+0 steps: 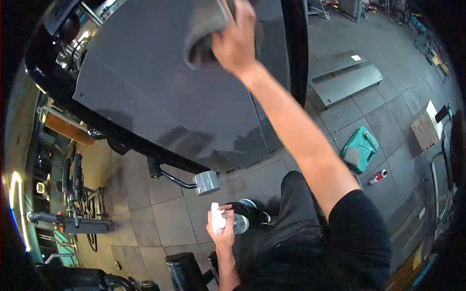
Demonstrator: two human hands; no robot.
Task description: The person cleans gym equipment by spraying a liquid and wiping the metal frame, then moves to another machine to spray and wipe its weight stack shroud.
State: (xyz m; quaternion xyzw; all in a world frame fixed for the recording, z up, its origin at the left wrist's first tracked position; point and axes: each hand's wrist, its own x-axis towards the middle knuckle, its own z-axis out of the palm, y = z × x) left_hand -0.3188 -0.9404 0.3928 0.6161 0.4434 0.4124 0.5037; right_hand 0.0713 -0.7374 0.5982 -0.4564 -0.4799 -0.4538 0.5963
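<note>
Right hand (236,41), 12 o'clock, clutches a grey cloth (201,31) on the dark panel (160,92). Left hand (221,236), 6 o'clock, grips a spray bottle (239,224)

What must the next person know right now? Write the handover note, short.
Right hand: raised, gripping the grey cloth, which is pressed against the dark panel near its top.
Left hand: low by the waist, holding the spray bottle, not aimed at the panel.
Done: the cloth is on the panel; how much has been wiped cannot be told.
Left: probably the lower part of the panel, where patchy marks show.
</note>
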